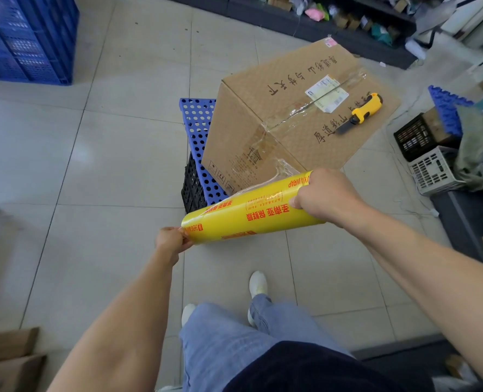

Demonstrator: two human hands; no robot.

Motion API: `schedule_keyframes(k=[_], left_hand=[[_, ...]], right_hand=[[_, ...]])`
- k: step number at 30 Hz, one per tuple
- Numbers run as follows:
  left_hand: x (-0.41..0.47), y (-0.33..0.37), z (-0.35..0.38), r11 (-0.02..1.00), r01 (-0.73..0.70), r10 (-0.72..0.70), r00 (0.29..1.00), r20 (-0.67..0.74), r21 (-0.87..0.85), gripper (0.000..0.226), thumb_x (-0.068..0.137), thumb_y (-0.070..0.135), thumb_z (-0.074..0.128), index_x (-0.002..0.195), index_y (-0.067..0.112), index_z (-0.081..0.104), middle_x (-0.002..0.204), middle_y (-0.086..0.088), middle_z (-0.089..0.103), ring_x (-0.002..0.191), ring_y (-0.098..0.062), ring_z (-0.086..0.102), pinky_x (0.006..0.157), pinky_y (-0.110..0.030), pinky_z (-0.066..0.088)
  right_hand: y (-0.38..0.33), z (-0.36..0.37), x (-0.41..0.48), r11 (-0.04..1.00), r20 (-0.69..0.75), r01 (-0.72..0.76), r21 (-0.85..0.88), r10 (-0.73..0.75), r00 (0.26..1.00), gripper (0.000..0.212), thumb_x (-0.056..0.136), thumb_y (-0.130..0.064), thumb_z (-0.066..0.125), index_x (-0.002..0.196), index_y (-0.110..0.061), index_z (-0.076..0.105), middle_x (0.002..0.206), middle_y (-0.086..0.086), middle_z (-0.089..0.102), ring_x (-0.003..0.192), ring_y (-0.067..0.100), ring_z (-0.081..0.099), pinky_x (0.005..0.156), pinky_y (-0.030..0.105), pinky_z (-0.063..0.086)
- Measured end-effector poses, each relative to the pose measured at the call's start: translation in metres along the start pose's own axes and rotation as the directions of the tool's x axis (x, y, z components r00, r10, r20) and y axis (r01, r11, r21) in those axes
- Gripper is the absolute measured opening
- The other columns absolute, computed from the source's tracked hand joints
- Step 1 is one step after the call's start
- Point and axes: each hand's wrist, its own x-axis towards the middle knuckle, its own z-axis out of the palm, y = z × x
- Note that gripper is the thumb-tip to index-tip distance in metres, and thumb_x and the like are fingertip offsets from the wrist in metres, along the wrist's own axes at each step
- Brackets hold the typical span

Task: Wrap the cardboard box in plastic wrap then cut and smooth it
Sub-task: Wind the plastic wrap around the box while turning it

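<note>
The person holds a yellow roll of plastic wrap in both hands, level and a little slanted, just in front of the box. The left hand pinches the roll's left end with curled fingers. The right hand grips the right end, with fingers and thumb wrapped round it. Red print runs along the roll.

The box sits tilted on a blue perforated crate, which rests on a black crate. Its near lower corner is just behind the roll. Its top flaps are closed and taped along the seam, with a white label across the tape. A yellow knife lies on the top, blade out, pointing toward the person. Some crinkled clear film shows at the near corner, between box and roll; whether it comes off the roll cannot be told.

Blue crates stand stacked at the far left on the tiled floor. Baskets sit to the right.
</note>
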Motion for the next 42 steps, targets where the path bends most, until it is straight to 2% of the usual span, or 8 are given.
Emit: schedule_keyframes(k=[9,13,18,22,27,32,37,42], left_hand=[[-0.024,-0.012,-0.017,0.988,-0.045,0.003,0.961,0.276,0.146,0.021,0.084,-0.014,0.049,0.081,0.006,0.045,0.092,-0.014,0.049,0.079,-0.025,0.053,0.068,-0.036,0.057],[-0.023,-0.012,-0.010,0.945,-0.128,0.070,0.978,0.196,0.301,0.032,0.079,-0.021,0.047,0.074,0.010,0.039,0.089,-0.012,0.046,0.079,-0.025,0.053,0.053,-0.026,0.056],[-0.010,-0.019,-0.004,0.931,-0.111,0.068,0.989,0.135,0.347,0.030,0.084,-0.016,0.043,0.072,0.011,0.035,0.085,-0.011,0.045,0.079,-0.025,0.049,0.065,-0.037,0.056],[-0.002,-0.009,-0.013,0.754,-0.229,0.250,0.967,0.053,0.616,0.028,0.084,-0.010,0.035,0.066,0.010,0.044,0.066,-0.007,0.045,0.068,-0.025,0.046,0.060,-0.029,0.042],[0.013,0.001,-0.009,0.820,-0.130,0.170,0.985,-0.020,0.558,0.025,0.088,-0.006,0.044,0.069,0.006,0.054,0.073,-0.012,0.052,0.062,-0.023,0.047,0.062,-0.029,0.043],[0.018,0.014,-0.002,0.834,0.075,-0.030,0.995,-0.090,0.547,0.018,0.087,-0.007,0.050,0.072,0.001,0.054,0.063,-0.011,0.048,0.050,-0.019,0.045,0.044,-0.022,0.038],[0.035,0.013,0.005,0.904,0.166,-0.106,0.980,-0.168,0.395,0.013,0.082,-0.011,0.057,0.072,-0.002,0.055,0.063,-0.013,0.050,0.049,-0.021,0.044,0.050,-0.027,0.042],[0.036,0.019,0.018,0.928,0.103,-0.089,0.994,-0.056,0.358,0.022,0.087,-0.003,0.049,0.070,0.012,0.048,0.069,-0.004,0.049,0.055,-0.016,0.047,0.049,-0.026,0.040]], right_hand=[[-0.002,-0.007,0.000,1.000,0.012,0.003,-0.002,-0.003,1.000,0.025,0.083,-0.019,0.063,0.069,-0.007,0.046,0.072,0.006,0.043,0.078,0.029,0.046,0.062,0.031,0.033],[-0.005,-0.012,-0.001,1.000,0.007,0.013,0.013,-0.013,1.000,0.018,0.083,-0.019,0.063,0.083,-0.004,0.052,0.069,0.004,0.043,0.076,0.028,0.046,0.060,0.031,0.033],[-0.005,-0.014,-0.002,1.000,0.004,0.016,-0.013,-0.016,1.000,0.021,0.083,-0.020,0.064,0.080,-0.005,0.050,0.067,0.003,0.042,0.067,0.024,0.044,0.054,0.032,0.032],[-0.004,-0.016,0.000,0.996,0.003,0.055,-0.070,-0.054,0.999,0.015,0.082,-0.019,0.064,0.082,-0.006,0.057,0.074,0.007,0.048,0.060,0.019,0.039,0.059,0.036,0.039],[0.003,-0.019,0.000,0.987,0.046,0.106,-0.123,-0.101,0.994,0.024,0.080,-0.019,0.066,0.069,-0.007,0.048,0.068,0.005,0.047,0.062,0.021,0.045,0.052,0.030,0.032],[0.018,-0.013,-0.003,0.961,0.011,0.154,-0.228,-0.155,0.988,0.032,0.078,-0.014,0.065,0.062,-0.016,0.037,0.067,0.002,0.044,0.071,0.027,0.052,0.049,0.029,0.031],[0.032,-0.007,-0.010,0.932,0.012,0.175,-0.316,-0.181,0.983,0.034,0.079,-0.012,0.060,0.065,-0.019,0.031,0.066,-0.002,0.039,0.072,0.027,0.048,0.058,0.030,0.035],[0.045,-0.006,-0.015,0.908,0.045,0.182,-0.377,-0.179,0.983,0.011,0.081,-0.015,0.058,0.085,-0.015,0.048,0.080,0.004,0.047,0.079,0.029,0.052,0.063,0.030,0.039]])
